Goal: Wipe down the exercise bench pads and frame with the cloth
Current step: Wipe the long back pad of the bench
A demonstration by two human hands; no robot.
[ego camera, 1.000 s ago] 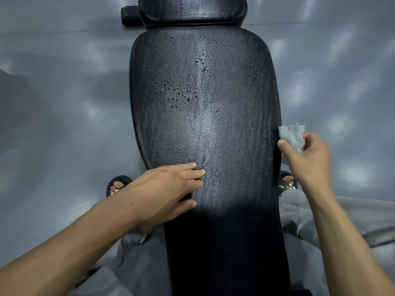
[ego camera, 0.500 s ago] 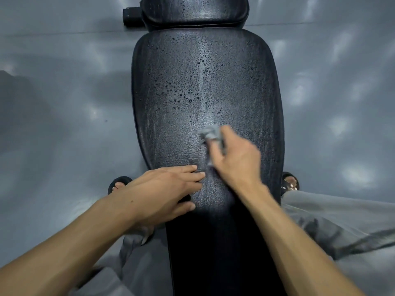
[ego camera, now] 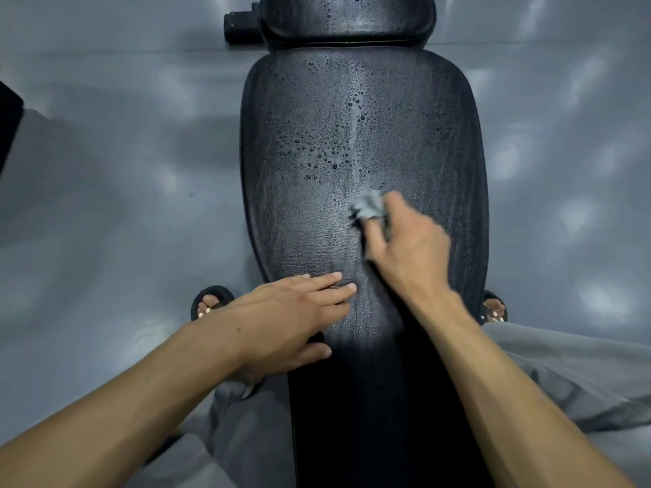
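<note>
The bench pad (ego camera: 363, 142) is showing black, crackle-grained and speckled with glistening droplets; the second pad (ego camera: 347, 21) above is gleaming the same black. The cloth (ego camera: 368, 205) is looking pale grey-white. The floor (ego camera: 123, 170) is shining blue-grey, mottled with pale reflections.

We count two black bench pads (ego camera: 363, 110) (ego camera: 347, 21), one cloth (ego camera: 368, 206), two hands (ego camera: 299, 311) (ego camera: 408, 244), and two sandalled feet (ego camera: 210, 304) (ego camera: 494, 309).

Grainy black leatherette bench pad (ego camera: 363, 142), beaded wet; crumpled cloth (ego camera: 368, 205).
</note>
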